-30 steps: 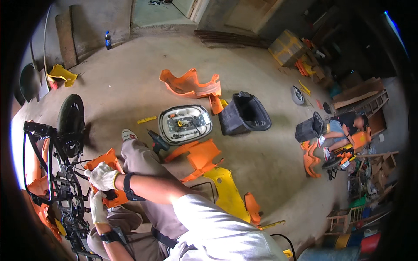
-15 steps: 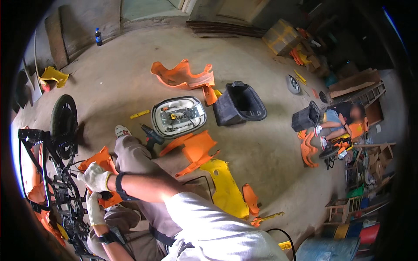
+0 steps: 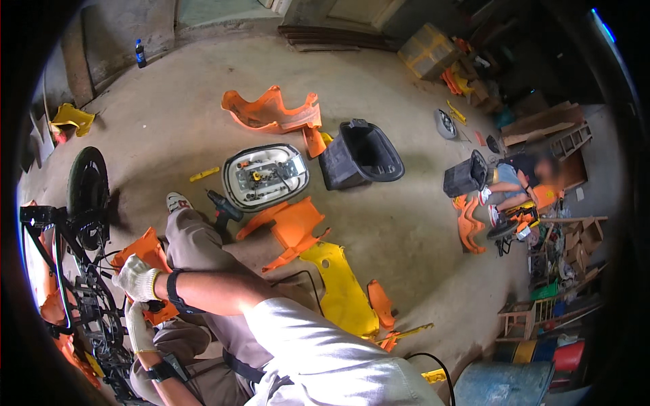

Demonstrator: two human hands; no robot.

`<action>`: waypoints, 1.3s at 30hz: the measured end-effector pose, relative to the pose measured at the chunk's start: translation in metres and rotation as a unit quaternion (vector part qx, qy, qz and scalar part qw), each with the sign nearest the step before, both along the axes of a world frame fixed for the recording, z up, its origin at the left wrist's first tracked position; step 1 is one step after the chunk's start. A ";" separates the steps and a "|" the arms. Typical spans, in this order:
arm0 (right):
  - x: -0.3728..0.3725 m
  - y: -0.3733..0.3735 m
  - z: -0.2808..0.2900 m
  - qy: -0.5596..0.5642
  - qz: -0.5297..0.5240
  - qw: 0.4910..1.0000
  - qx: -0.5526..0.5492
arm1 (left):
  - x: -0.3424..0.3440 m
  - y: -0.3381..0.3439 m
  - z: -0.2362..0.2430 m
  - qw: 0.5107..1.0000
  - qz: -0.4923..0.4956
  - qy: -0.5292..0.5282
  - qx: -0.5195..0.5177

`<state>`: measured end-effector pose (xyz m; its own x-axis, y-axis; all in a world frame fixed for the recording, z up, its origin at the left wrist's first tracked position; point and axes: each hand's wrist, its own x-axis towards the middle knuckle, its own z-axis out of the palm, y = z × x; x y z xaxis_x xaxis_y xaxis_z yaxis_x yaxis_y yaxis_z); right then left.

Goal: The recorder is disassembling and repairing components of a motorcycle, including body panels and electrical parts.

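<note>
My right hand, in a white knitted glove, is closed beside the black frame of a stripped small wheeled vehicle. Just below it, my left hand, also gloved, has its fingers curled up against the frame. Whatever lies between the fingers of either hand is too small or hidden to make out. An orange plastic panel shows behind my right hand, with dark wires near it. The vehicle's black wheel stands at the far end of the frame.
A cordless drill lies by my foot, next to a white-lined tray of small parts. Around it are a black bin, orange fairings and a yellow panel. Another person sits at the right among parts.
The whole view has shifted a little, so the floor items sit slightly farther left. Both hands stay at the same place by the frame, with little visible movement.
</note>
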<state>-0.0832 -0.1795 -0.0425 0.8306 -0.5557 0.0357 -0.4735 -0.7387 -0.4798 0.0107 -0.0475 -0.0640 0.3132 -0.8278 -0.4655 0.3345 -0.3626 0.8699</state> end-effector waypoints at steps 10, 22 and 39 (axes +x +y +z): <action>-0.002 -0.001 0.005 0.011 0.019 1.000 -0.019 | 0.014 0.002 -0.019 0.999 -0.024 -0.040 -0.027; 0.006 0.001 -0.001 0.048 -0.002 0.998 -0.031 | 0.023 0.005 -0.026 0.997 -0.044 0.021 -0.054; 0.029 0.002 -0.051 0.015 -0.060 0.997 -0.045 | 0.018 0.000 -0.022 0.998 -0.036 -0.016 -0.041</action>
